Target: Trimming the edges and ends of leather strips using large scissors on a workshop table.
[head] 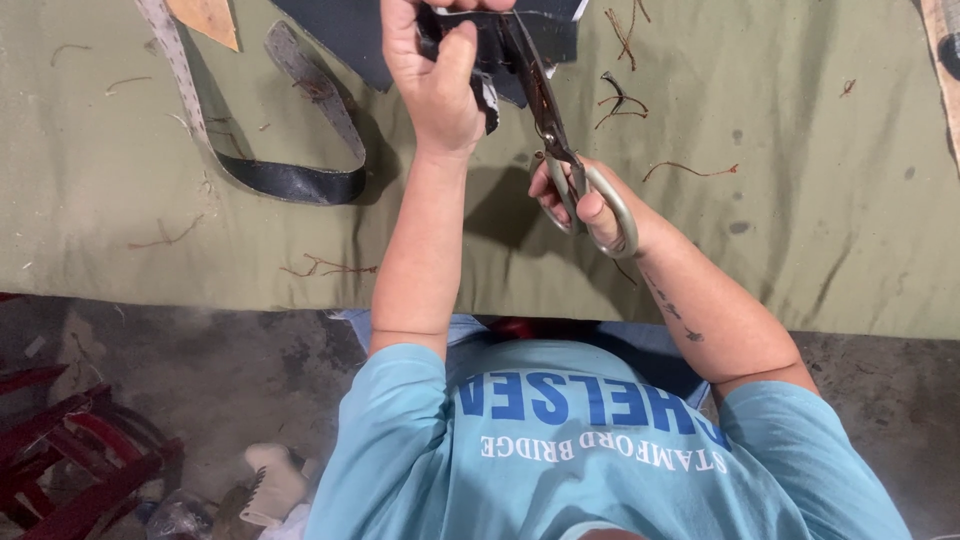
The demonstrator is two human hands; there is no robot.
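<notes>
Head view | dark material piece (pixel 520 35) is pinched closed in the left hand (pixel 435 80) at the olive table cover's (pixel 800 200) far edge | shears (pixel 560 140) are gripped by the right hand (pixel 590 205), blades in the piece | risk: left fingers near blades could be nicked; strap (pixel 290 180) lies apart, left.

Soft, even light floods the olive table cover (pixel 820 200), no glare anywhere. Shadows fall short and dim: one pools under the left hand (pixel 435 85) toward five o'clock, another hugs the dark strap (pixel 290 180). The floor at seven o'clock sits murky. Focus holds at centre; edges bow with wide-lens stretch, and the top hand softens slightly.
</notes>
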